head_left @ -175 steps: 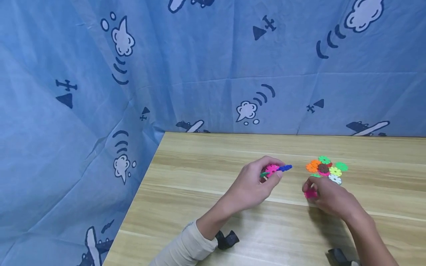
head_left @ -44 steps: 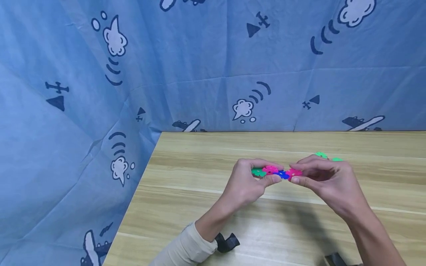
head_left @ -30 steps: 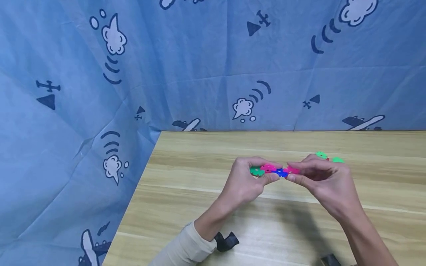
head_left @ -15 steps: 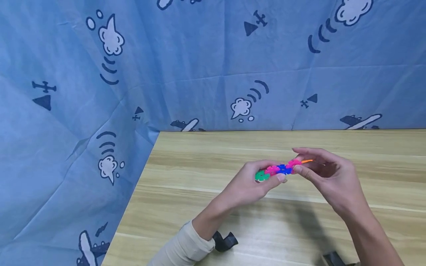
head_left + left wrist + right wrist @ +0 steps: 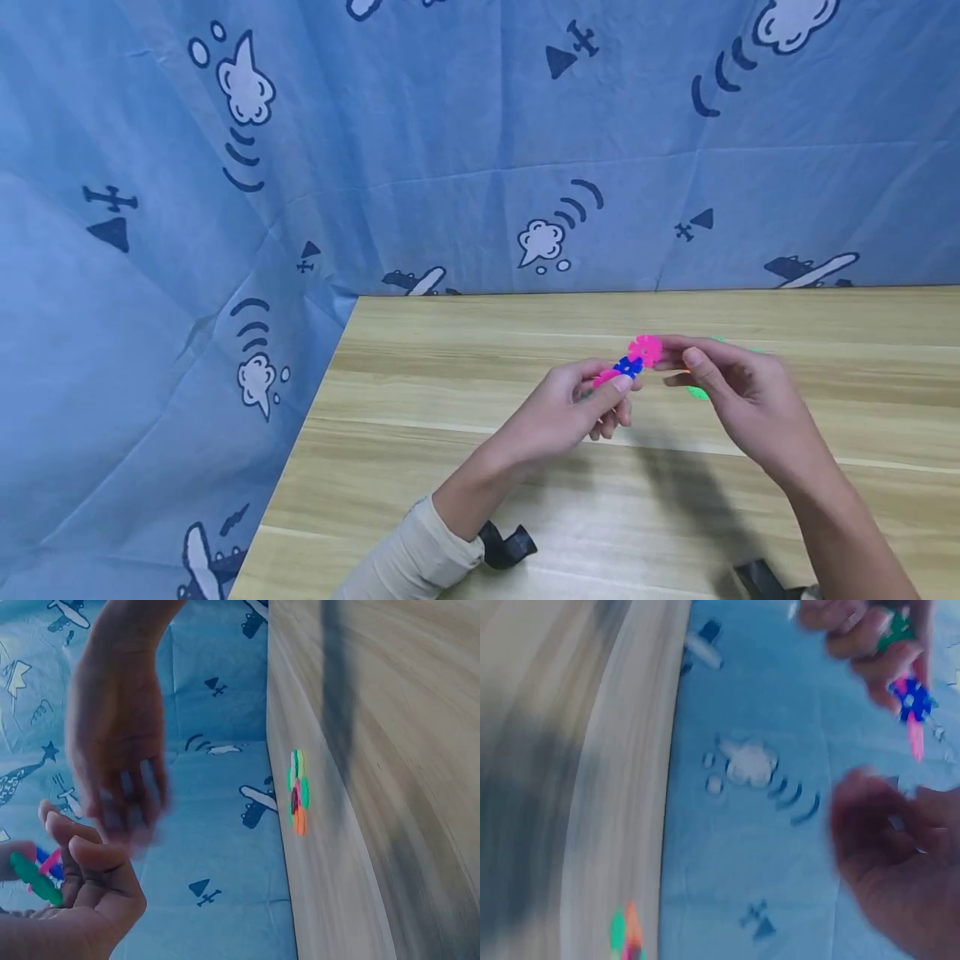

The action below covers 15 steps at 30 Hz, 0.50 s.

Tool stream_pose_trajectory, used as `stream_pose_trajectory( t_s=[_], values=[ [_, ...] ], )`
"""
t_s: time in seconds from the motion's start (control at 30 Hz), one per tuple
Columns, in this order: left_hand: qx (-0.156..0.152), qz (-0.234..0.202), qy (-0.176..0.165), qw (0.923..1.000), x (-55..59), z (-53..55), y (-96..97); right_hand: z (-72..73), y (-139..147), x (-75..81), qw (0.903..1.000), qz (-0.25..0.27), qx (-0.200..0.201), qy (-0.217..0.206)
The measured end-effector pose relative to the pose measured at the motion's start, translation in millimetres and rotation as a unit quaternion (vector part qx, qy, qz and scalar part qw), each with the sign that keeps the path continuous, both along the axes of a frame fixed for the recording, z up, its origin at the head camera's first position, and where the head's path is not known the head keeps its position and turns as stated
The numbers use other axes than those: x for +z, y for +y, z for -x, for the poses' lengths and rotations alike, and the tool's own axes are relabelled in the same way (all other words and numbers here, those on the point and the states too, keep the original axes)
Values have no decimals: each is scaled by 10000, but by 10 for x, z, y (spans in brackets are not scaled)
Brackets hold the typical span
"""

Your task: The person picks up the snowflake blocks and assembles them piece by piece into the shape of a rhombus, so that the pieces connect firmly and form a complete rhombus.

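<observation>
My left hand [image 5: 562,412] pinches a short chain of notched plastic discs between thumb and fingers, raised over the table. At its upper end is a pink disc [image 5: 645,351], slotted to a blue disc [image 5: 628,367]. Below these, a second pink disc [image 5: 604,379] is partly covered by the thumb. A green disc [image 5: 36,879] at the lower end shows in the left wrist view. My right hand [image 5: 750,400] is just right of the upper pink disc, fingers extended and loosely bent, with nothing seen held. It looks blurred in both wrist views.
A small pile of loose coloured discs [image 5: 299,793] lies on the wooden table [image 5: 420,350], mostly hidden behind my right hand in the head view. A blue patterned curtain [image 5: 450,150] hangs along the table's back and left edges. Black straps [image 5: 508,546] sit near my wrists.
Earlier my right hand took a pink disc from near the pile and pressed it onto the blue one. Now it has let go, and the chain in my left hand tilts upward.
</observation>
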<state>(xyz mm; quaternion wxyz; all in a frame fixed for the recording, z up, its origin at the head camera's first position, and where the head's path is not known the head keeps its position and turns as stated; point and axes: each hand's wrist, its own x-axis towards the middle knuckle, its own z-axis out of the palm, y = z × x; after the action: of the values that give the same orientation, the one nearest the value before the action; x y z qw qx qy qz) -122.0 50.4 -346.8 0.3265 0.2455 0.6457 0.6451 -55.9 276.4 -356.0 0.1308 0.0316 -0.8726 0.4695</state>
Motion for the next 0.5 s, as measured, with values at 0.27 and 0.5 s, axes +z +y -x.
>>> stream_pose_trajectory(
  t_s=[0.27,0.5],
  values=[
    [22,-1042,-1122,9882,0,52,4,179,239,-317,9532,-2459,283,-1735],
    [-12,-1305,-1540,9794,50,61,25,244,345,-441,9284,-2773,424,-2438]
  ],
)
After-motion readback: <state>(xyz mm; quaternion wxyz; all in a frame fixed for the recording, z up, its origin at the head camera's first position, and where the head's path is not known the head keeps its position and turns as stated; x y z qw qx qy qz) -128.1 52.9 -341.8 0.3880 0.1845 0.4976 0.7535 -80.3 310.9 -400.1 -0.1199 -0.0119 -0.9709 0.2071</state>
